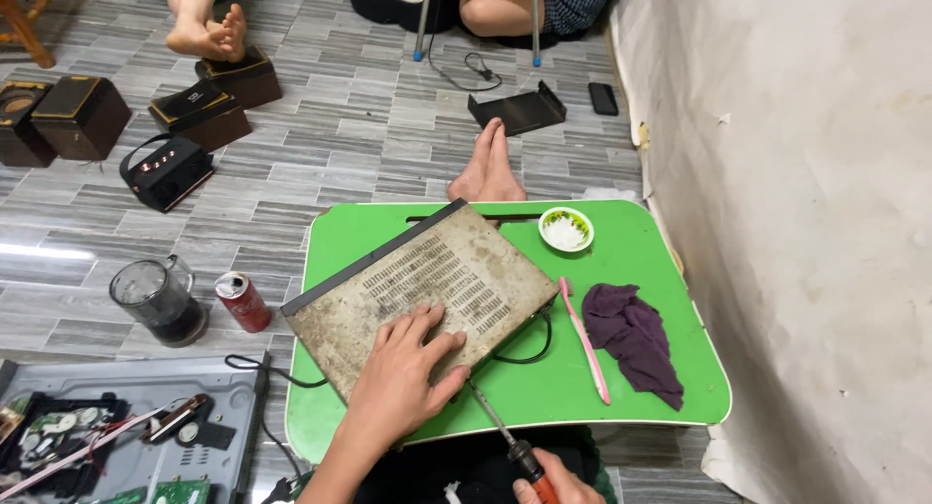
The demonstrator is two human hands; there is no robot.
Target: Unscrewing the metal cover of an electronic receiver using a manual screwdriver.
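Left hand (408, 363) lies flat, fingers spread and released, pressing the dusty metal cover (422, 290) at frame centre on the green surface (641, 242). Right hand (555, 480), bottom edge, fingers clenched round a screwdriver (505, 436), tip at the cover's near edge. Risk: tip slips toward the left thumb if pushed hard. Pink toothbrush (585, 341) and purple rag (636, 339) lie right; small bowl (566, 229) above.

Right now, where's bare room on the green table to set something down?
Free: the front strip between the toothbrush and the purple cloth, and the back right corner past the bowl. Small patch at the front left corner. Crowded: the device case fills the left half, with the left hand on it and the screwdriver at its edge.
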